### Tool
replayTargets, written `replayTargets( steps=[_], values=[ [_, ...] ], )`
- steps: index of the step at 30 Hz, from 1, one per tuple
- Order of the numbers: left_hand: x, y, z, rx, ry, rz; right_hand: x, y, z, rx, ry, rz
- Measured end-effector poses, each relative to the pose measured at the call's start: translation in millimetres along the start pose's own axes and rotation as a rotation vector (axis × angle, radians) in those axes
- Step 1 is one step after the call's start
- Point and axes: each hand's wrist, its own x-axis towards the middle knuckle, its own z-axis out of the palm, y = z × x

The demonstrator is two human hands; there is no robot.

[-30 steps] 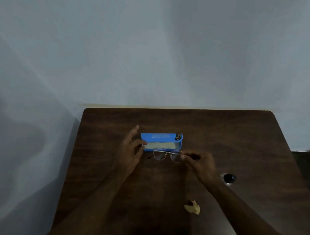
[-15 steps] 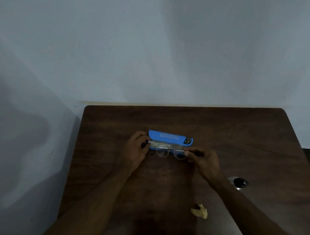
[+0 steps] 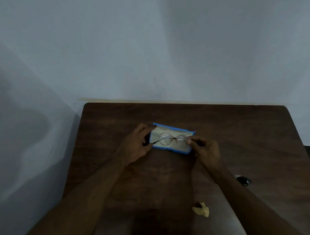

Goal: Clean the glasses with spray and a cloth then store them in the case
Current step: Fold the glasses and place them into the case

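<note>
1. Pinched between thumb and forefinger, my right hand (image 3: 207, 151) has a closed grip on the right end of the glasses (image 3: 172, 138), at the outer edge of the right lens.
2. On the other side, my left hand (image 3: 136, 145) is closed on the left end of the case (image 3: 182, 131), steadying it; its fingertips are also at the dark tip of the left temple, though I cannot tell whether they actually pinch it.
3. Those glasses hang low over the pale lining of the open blue case, lenses toward me. Whether the frame already touches the lining I cannot tell.
4. To finish this step well, I judge I should lower the frame level, both ends together, so no lens scrapes the blue rim.
5. Both temples ought to be folded flat before the frame settles; the left one seems to stick out past the case end, and I think a lid would catch on it.
6. Only the frame's edge should take my right fingertips, since a print on the freshly wiped glass would undo the cleaning.
7. Further out on the bench (image 3: 248, 136), a crumpled yellow cloth (image 3: 201, 211) lies near my right forearm, well apart from the case.
8. One small dark round object (image 3: 243, 180) sits beyond my right arm; I cannot tell what it is.
9. Neither lies between my hands and the case, so the path down looks free.
</note>
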Motion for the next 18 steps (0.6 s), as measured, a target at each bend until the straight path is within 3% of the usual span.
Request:
replayTargets(
  steps=[9,18],
  values=[
    [1,-4,-3,0.022,-0.042,0.096,21,9,13,-0.27,0.01,-0.08],
    [-5,1,0,0.065,-0.021,0.086,26,5,10,-0.806,-0.119,-0.207]
  ],
)
